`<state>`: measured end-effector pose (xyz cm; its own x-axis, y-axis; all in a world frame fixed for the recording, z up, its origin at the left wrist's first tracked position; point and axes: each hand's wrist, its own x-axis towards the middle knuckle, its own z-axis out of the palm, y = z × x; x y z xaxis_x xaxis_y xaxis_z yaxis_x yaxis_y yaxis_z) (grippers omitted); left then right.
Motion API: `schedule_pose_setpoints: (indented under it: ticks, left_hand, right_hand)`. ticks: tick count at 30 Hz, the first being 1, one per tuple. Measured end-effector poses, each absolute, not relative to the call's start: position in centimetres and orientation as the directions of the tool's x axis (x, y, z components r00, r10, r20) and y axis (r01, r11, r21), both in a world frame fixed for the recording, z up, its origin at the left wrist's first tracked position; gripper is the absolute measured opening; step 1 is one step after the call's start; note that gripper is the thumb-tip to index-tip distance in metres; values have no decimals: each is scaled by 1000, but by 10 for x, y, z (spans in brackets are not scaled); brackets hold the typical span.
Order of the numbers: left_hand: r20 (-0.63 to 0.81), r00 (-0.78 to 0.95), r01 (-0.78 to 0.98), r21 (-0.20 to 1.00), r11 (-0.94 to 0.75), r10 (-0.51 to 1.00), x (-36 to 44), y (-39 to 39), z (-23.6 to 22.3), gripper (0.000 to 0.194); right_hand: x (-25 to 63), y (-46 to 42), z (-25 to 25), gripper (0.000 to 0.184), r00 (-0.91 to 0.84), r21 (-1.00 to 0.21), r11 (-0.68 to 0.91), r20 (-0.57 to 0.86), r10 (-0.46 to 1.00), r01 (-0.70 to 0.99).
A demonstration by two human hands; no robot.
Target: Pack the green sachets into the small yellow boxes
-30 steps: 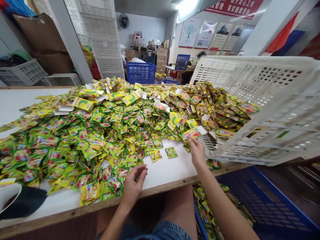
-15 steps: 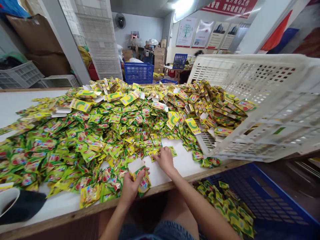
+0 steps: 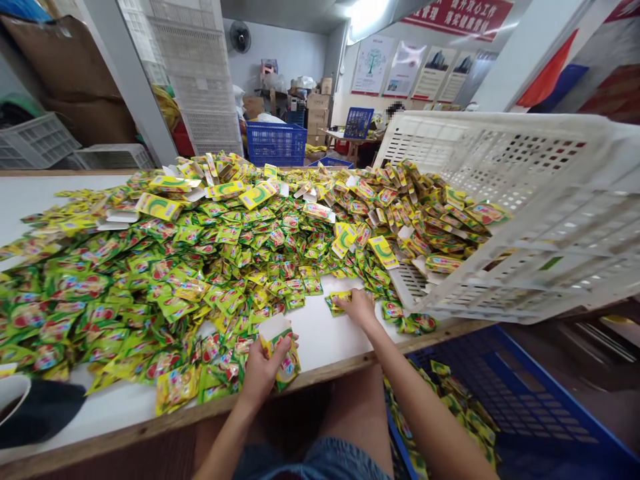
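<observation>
My left hand (image 3: 263, 377) is closed around a small yellow-green carton (image 3: 289, 363), whose white end flap stands up. It holds the carton just above the table's front edge. Farther right, my right hand (image 3: 359, 308) pinches a small yellow-green candy packet (image 3: 336, 304) low over the white tabletop (image 3: 320, 337). A large heap of green candy packets (image 3: 175, 267) spreads in front of and left of both hands. Several yellow cartons (image 3: 160, 207) lie on top of the heap.
A white plastic crate (image 3: 500, 280) lies tipped at the right, cartons spilling from it. Below the table edge at right stands a blue crate (image 3: 540, 400) with packets inside. A dark cup-like container (image 3: 45, 410) sits at front left. A wooden strip (image 3: 220, 407) edges the table.
My right hand has moved to the right across the tabletop, and its fingers are now on a packet there. My left hand keeps holding the carton in nearly the same place.
</observation>
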<state>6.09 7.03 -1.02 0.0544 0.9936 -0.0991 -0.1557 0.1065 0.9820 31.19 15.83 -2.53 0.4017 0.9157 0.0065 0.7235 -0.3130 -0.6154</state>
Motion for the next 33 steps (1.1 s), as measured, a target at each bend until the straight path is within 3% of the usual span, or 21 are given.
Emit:
schedule_pose_setpoints:
  ticks: [5,10,13,15,18,21,25,29,33]
  left_hand:
    - [-118,58,-180,976,127,991,60,69,-10,39]
    - [-144,134,-308,934,179,980,61,72,-11,40]
    - [-147,148,-278,943,184,978,63,76,-12,38]
    - [-138,153,-227,959,171,978,66,79,-14,36]
    - [-129,178,-198,966,164,975,69,82,-18,34]
    - [-127,209,-179,970,165,970,72,83,-18,34]
    - [-79,214,-78,992,98,974,72,82,-14,31]
    - [-48,226,-40,998,58,973,70,82,-12,29]
    - [-23,235,-35,999,32,972,67,81,-13,25]
  right_hand:
    - [307,152,-24,37,296,-730,-259,-82,952,632]
    - [290,134,-3,39,32,-895,-104,-101,994,433]
    - [267,126,22,31,-188,-994,24,4,982,104]
    - [252,124,38,28,-256,-993,92,106,961,-67]
    - [235,123,57,22,-316,-981,189,167,934,41]
    - [227,121,67,19,-424,-849,359,181,887,388]
    - [218,116,77,20,-556,-439,578,192,809,688]
    - [207,111,87,21,-669,-123,689,169,724,714]
    - [202,111,89,19,-775,-12,791,188,603,612]
